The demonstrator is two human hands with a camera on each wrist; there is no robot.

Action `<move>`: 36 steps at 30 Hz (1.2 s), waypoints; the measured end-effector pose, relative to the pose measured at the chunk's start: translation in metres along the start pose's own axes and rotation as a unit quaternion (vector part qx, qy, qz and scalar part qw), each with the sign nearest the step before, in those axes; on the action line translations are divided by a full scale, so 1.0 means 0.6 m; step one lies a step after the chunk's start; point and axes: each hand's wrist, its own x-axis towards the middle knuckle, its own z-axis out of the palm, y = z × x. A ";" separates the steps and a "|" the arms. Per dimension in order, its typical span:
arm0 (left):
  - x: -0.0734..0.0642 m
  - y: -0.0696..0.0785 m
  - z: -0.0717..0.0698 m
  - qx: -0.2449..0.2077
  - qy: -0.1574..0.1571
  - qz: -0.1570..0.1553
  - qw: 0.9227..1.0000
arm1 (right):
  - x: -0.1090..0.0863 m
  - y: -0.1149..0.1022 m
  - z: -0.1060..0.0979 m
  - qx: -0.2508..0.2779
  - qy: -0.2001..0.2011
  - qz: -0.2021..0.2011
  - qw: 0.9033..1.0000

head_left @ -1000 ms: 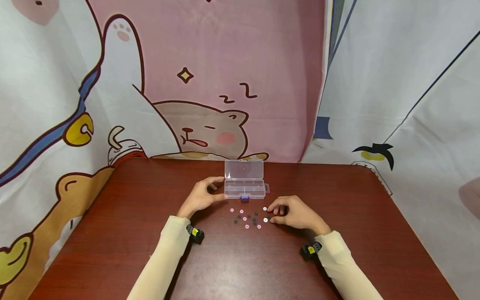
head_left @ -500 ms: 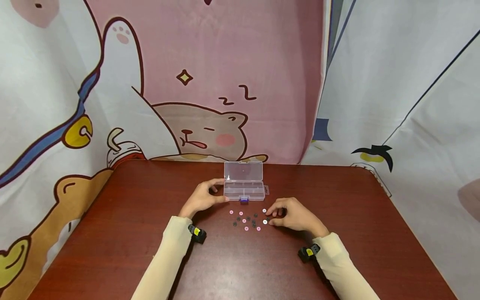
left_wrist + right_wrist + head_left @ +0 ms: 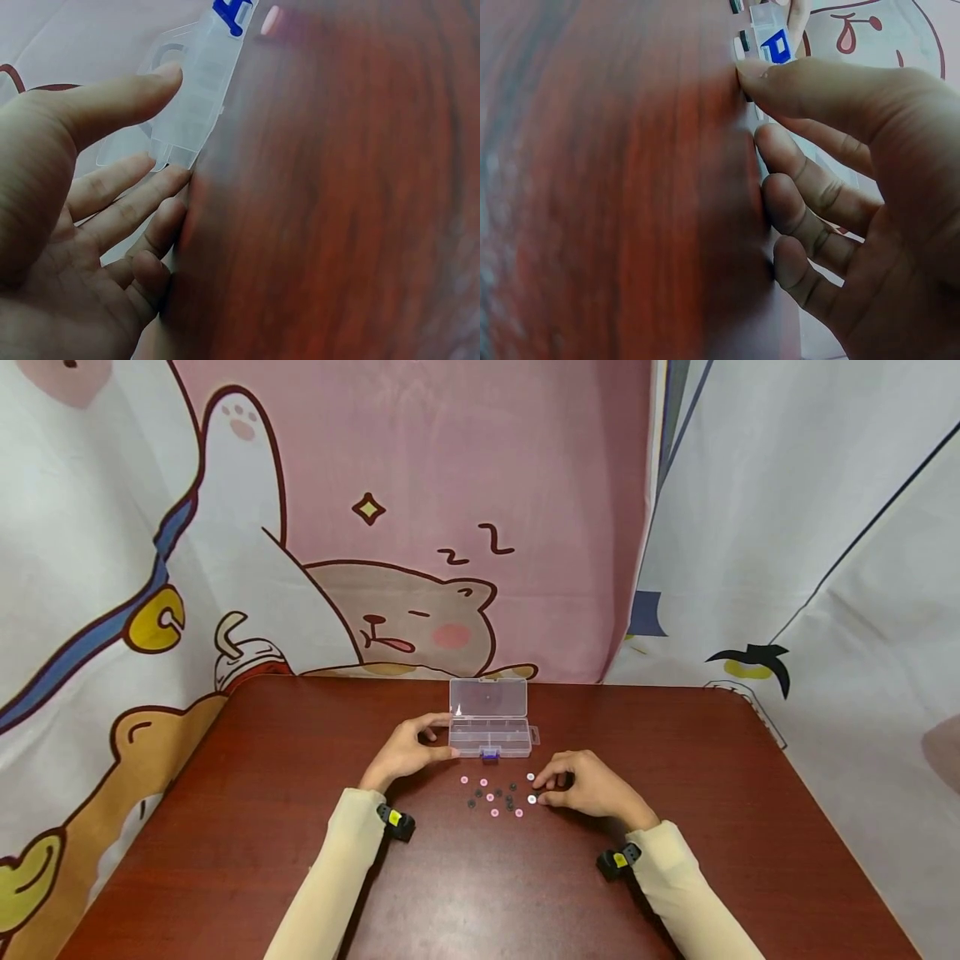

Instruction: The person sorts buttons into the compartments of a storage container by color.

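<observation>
A clear plastic compartment box with a blue latch lies with its lid raised on the table. At its left end my left hand holds it, thumb at the front corner and forefinger by the hinge. In the left wrist view the thumb overlaps the box, and the other fingers lie along its end. In front are scattered small round buttons, pink, black and white. My right hand rests beside the white ones, thumb and forefinger apart; the gap between them is partly hidden.
The box's hanging tab sticks out on its right. A brown wooden table carries everything, and a printed cloth hangs right behind its back edge. Black wrist cameras sit on both cuffs.
My right hand has shifted slightly left, with its thumb closer to the front white button. The left hand stays at the box, and the buttons lie as before.
</observation>
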 end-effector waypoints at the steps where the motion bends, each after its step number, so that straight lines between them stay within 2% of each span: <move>1: -0.001 0.000 0.000 -0.001 0.000 0.000 1.000 | 0.000 0.000 0.000 0.002 -0.002 0.000 1.000; 10: -0.001 0.001 0.004 -0.010 0.010 -0.008 1.000 | 0.000 0.002 -0.001 -0.005 -0.002 -0.002 1.000; 18: 0.000 0.002 0.004 -0.008 0.007 -0.003 1.000 | 0.000 0.008 -0.002 -0.006 0.007 -0.008 1.000; 27: 0.001 0.003 0.000 -0.001 0.007 -0.001 1.000 | 0.004 0.002 -0.003 -0.001 -0.004 0.017 1.000; 36: -0.005 0.001 0.002 -0.009 0.007 -0.004 1.000 | 0.001 0.002 0.000 0.006 -0.002 0.018 1.000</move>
